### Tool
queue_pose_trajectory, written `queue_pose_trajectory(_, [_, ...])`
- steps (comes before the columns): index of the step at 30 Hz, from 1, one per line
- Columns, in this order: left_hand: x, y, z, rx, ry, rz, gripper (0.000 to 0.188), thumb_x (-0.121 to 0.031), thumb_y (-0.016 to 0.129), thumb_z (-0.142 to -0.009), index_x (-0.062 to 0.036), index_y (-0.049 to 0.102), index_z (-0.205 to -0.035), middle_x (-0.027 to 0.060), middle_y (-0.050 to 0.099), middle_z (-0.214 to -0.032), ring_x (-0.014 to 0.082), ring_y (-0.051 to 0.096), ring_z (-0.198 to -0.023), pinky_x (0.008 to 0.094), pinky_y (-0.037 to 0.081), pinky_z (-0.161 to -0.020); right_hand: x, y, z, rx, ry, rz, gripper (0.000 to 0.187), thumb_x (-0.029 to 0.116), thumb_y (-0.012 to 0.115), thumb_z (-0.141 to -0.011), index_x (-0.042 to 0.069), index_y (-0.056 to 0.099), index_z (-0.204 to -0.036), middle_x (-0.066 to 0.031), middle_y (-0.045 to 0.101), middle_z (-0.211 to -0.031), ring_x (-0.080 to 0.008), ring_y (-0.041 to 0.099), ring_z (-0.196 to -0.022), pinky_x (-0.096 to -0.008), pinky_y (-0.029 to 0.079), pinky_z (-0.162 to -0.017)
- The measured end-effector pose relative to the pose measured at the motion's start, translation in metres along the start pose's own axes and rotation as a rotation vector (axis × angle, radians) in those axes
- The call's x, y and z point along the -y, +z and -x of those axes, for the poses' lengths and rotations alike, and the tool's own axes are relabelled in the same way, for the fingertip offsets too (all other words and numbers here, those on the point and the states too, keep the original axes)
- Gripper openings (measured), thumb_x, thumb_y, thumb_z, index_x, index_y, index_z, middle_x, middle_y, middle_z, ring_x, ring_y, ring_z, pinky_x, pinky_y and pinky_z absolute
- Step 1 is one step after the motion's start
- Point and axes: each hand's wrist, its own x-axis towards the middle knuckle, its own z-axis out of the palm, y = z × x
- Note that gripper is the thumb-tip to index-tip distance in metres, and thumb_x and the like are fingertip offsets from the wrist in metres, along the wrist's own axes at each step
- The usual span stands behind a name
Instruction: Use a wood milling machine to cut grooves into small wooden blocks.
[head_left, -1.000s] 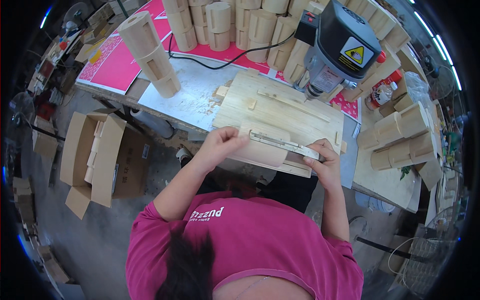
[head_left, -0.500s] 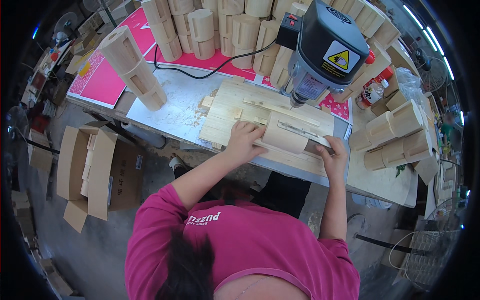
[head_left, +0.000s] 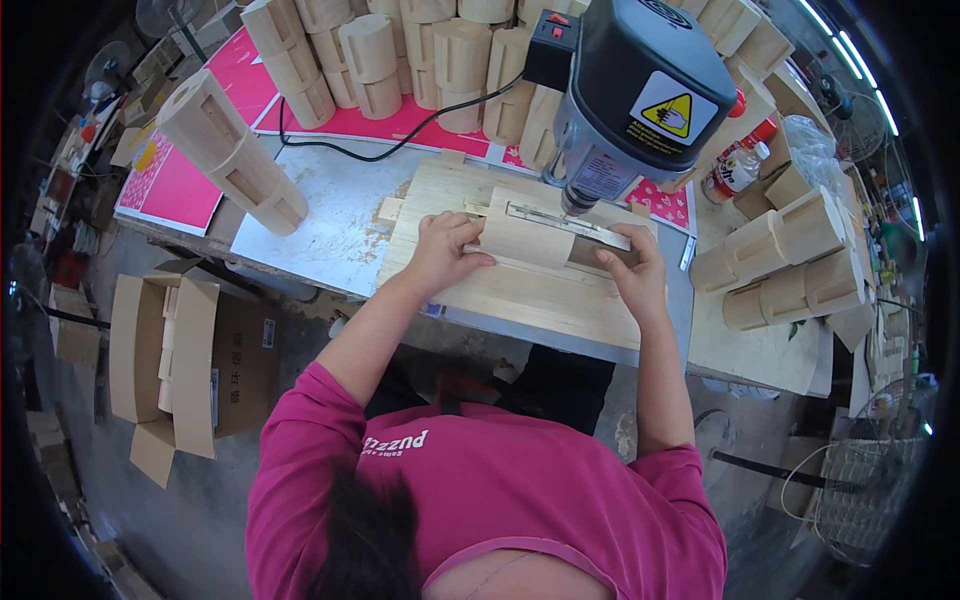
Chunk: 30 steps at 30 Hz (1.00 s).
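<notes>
A pale wooden cylinder (head_left: 525, 243) lies on its side on a wooden board (head_left: 440, 210), with a slot facing up. Along the slot runs a light metal strip (head_left: 570, 226), and a dark flat piece (head_left: 588, 255) juts from the cylinder's right end. My left hand (head_left: 447, 252) grips the cylinder's left end, fingers on the far side and thumb near. My right hand (head_left: 637, 268) pinches the strip and dark piece by their right ends, fingers closed. Just beyond the cylinder hangs the drill press chuck (head_left: 577, 200), under its black housing (head_left: 650, 85).
Slotted wooden cylinders (head_left: 375, 70) stand stacked at the back, and a taller stack (head_left: 230, 150) stands left. More cylinders (head_left: 785, 260) lie right, near a bottle (head_left: 735, 172). A black cable (head_left: 440, 118) crosses the table. An open carton (head_left: 195, 370) sits on the floor at left.
Both hands have moved the cylinder and strip away from me, closer beneath the drill chuck. The whole view has shifted slightly.
</notes>
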Motion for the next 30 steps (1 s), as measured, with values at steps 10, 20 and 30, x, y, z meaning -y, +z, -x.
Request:
queue_pose_trajectory(10, [0.002, -0.005, -0.005, 0.067, 0.046, 0.06, 0.047, -0.029, 0.075, -0.062, -0.0128, 0.06, -0.104, -0.0004, 0.054, -0.074, 0.0191, 0.054, -0.079, 0.0349, 0.032, -0.075, 0.086, -0.091, -0.129, -0.336, -0.159, -0.2, 0.025, 0.021, 0.054, -0.088, 0.002, 0.057, -0.105, -0.002, 0.055, -0.086, -0.0083, 0.05, -0.078, -0.0226, 0.041, -0.066])
queue_pose_trajectory(20, [0.004, -0.005, 0.001, 0.035, 0.057, 0.027, 0.043, -0.029, 0.075, -0.063, -0.0107, 0.06, -0.098, 0.0015, 0.054, -0.075, 0.0202, 0.054, -0.077, 0.0351, 0.031, -0.073, 0.141, -0.073, -0.05, -0.313, -0.21, 0.165, 0.016, 0.01, 0.052, -0.086, -0.001, 0.053, -0.076, -0.0046, 0.042, -0.059, -0.0078, 0.039, -0.057, -0.0235, 0.034, -0.052])
queue_pose_trajectory(30, [0.002, -0.006, -0.004, 0.059, 0.073, 0.021, 0.042, -0.029, 0.074, -0.064, -0.0104, 0.059, -0.099, 0.0017, 0.054, -0.076, 0.0202, 0.054, -0.077, 0.035, 0.031, -0.074, 0.06, 0.004, 0.014, -0.402, -0.268, -0.008, 0.011, 0.0, 0.048, -0.083, -0.003, 0.059, -0.083, -0.0097, 0.053, -0.064, -0.0165, 0.051, -0.054, -0.027, 0.039, -0.05])
